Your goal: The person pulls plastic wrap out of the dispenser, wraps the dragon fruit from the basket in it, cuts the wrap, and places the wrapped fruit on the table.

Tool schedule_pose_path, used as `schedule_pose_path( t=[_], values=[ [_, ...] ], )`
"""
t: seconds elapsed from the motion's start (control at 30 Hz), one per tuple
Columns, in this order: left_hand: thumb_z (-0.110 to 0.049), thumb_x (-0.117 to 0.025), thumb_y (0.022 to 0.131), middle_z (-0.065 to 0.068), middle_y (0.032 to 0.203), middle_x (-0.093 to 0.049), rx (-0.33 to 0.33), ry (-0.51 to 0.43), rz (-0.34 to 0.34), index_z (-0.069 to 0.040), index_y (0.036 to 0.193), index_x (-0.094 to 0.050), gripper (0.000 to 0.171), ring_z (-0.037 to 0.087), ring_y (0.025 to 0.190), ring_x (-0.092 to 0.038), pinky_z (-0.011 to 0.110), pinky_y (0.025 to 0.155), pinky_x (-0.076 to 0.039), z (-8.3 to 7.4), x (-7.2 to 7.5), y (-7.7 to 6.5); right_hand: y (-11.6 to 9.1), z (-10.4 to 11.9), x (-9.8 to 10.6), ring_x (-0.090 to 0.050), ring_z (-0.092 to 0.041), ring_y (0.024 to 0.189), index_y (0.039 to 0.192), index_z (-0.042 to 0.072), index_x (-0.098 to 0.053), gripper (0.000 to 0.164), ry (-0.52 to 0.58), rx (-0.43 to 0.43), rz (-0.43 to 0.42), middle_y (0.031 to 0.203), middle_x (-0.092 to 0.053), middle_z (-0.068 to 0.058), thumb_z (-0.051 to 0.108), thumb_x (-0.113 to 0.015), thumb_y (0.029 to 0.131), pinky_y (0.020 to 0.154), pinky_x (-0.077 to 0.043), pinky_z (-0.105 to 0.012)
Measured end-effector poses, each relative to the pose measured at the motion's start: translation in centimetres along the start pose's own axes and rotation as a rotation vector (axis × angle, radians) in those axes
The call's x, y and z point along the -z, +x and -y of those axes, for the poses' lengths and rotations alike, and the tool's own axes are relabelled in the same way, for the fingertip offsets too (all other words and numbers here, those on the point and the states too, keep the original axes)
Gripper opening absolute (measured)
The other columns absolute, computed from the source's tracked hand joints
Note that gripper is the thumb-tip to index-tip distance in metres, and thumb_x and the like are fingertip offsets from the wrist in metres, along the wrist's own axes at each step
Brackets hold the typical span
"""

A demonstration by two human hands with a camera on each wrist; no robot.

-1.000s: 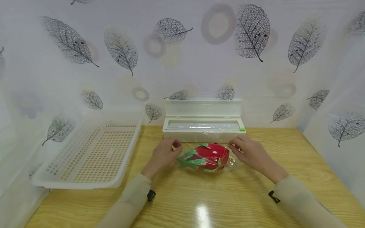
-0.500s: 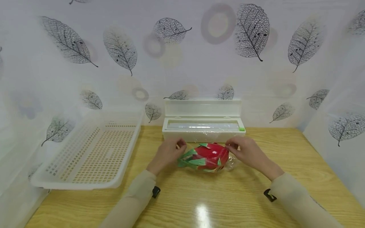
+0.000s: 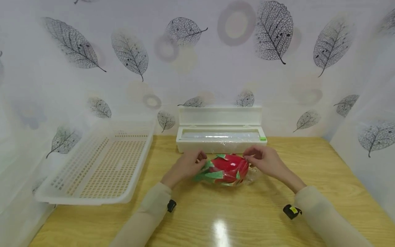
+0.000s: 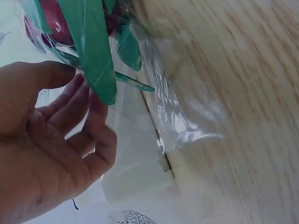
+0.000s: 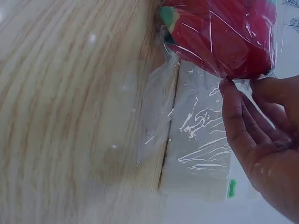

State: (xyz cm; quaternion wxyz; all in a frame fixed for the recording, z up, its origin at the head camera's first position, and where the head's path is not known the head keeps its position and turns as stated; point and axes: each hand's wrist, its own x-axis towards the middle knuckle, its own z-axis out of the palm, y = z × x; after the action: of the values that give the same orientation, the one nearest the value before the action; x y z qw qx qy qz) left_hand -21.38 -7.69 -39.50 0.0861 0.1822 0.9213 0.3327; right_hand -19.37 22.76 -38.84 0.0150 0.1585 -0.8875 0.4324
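Wrapping looks underway: tabletop [image 3: 200, 219], open cling-film dispenser [image 3: 200, 147] at back, dragon fruit [image 3: 230, 168] just in front, left hand [image 3: 186, 165] and right hand [image 3: 266, 162] pinching film [image 5: 201, 126] by fruit's ends; next probably calls for tucking film snug.

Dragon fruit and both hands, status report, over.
Left hand, right hand pinching cling film at either end. Dragon fruit between them, covered in film. White box close behind, basket off left, neither apparently blocking.
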Motion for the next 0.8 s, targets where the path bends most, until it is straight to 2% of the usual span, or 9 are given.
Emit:
schedule_pose_path(
  t=[0.1,0.2,0.3,0.43,0.53,0.63,0.73,0.8],
  values=[
    [-0.025,-0.061,0.101,0.004,0.107,-0.071,0.008,0.028,-0.015,-0.013,0.111,-0.068,0.017,0.017,0.095,-0.066,0.034,0.082,-0.057,-0.2,0.2,0.0,-0.2,0.1,0.0,-0.076,-0.037,0.095,0.101,-0.001,-0.064,0.01,0.031,-0.021,-0.049,0.102,-0.07,-0.02,0.003,-0.07,0.093,0.07,-0.063,-0.03],
    [-0.023,-0.064,0.099,0.003,0.105,-0.071,0.005,0.033,-0.035,-0.013,0.107,-0.069,0.014,0.016,0.094,-0.066,0.032,0.081,-0.057,0.0,0.4,0.0,-0.2,0.3,0.1,-0.078,-0.033,0.088,0.1,-0.003,-0.062,0.013,0.064,-0.056,-0.073,0.096,-0.072,-0.019,0.007,-0.069,0.096,0.069,-0.064,-0.034],
    [-0.022,-0.062,0.1,0.003,0.105,-0.072,-0.017,0.023,-0.033,-0.014,0.106,-0.07,0.013,0.017,0.095,-0.067,0.034,0.082,-0.057,0.3,0.3,0.0,-0.3,0.3,0.3,-0.077,-0.022,0.083,0.106,-0.007,-0.064,0.023,0.127,-0.093,-0.044,0.092,-0.075,-0.015,0.015,-0.062,0.102,0.072,-0.064,-0.038],
    [-0.021,-0.057,0.103,0.005,0.11,-0.073,-0.043,0.055,-0.014,-0.013,0.109,-0.072,0.018,0.02,0.101,-0.067,0.039,0.088,-0.057,0.4,0.0,0.2,-0.6,0.3,0.4,-0.073,-0.013,0.092,0.115,-0.007,-0.067,0.034,0.16,-0.11,0.035,0.103,-0.076,-0.015,0.023,-0.051,0.108,0.08,-0.064,-0.036],
    [-0.023,-0.056,0.104,0.006,0.112,-0.07,-0.043,0.11,0.0,-0.013,0.112,-0.074,0.023,0.021,0.102,-0.064,0.04,0.089,-0.055,0.4,-0.2,0.3,-0.9,0.4,0.3,-0.071,-0.01,0.097,0.118,-0.004,-0.07,0.036,0.152,-0.109,0.073,0.114,-0.074,-0.019,0.024,-0.049,0.109,0.083,-0.063,-0.033],
    [-0.027,-0.057,0.104,0.005,0.109,-0.067,-0.035,0.139,-0.005,-0.013,0.114,-0.075,0.025,0.02,0.099,-0.06,0.038,0.086,-0.053,0.3,-0.3,0.4,-1.0,0.4,0.3,-0.069,-0.005,0.098,0.12,-0.002,-0.07,0.037,0.147,-0.108,0.082,0.116,-0.074,-0.018,0.025,-0.049,0.109,0.083,-0.062,-0.032],
    [-0.027,-0.057,0.103,0.003,0.108,-0.066,-0.031,0.104,-0.045,-0.013,0.114,-0.074,0.024,0.017,0.097,-0.059,0.035,0.084,-0.052,0.4,-0.1,0.6,-1.2,0.3,0.4,-0.068,-0.002,0.098,0.121,-0.002,-0.069,0.036,0.154,-0.096,0.085,0.116,-0.074,-0.017,0.026,-0.049,0.109,0.084,-0.062,-0.033],
    [-0.023,-0.057,0.103,0.004,0.107,-0.068,-0.046,0.059,-0.102,-0.011,0.114,-0.073,0.023,0.017,0.096,-0.062,0.034,0.084,-0.054,0.4,0.3,0.6,-1.3,0.1,0.4,-0.068,-0.003,0.098,0.121,-0.001,-0.067,0.035,0.153,-0.088,0.084,0.115,-0.073,-0.017,0.026,-0.049,0.109,0.083,-0.062,-0.034]
  ],
)
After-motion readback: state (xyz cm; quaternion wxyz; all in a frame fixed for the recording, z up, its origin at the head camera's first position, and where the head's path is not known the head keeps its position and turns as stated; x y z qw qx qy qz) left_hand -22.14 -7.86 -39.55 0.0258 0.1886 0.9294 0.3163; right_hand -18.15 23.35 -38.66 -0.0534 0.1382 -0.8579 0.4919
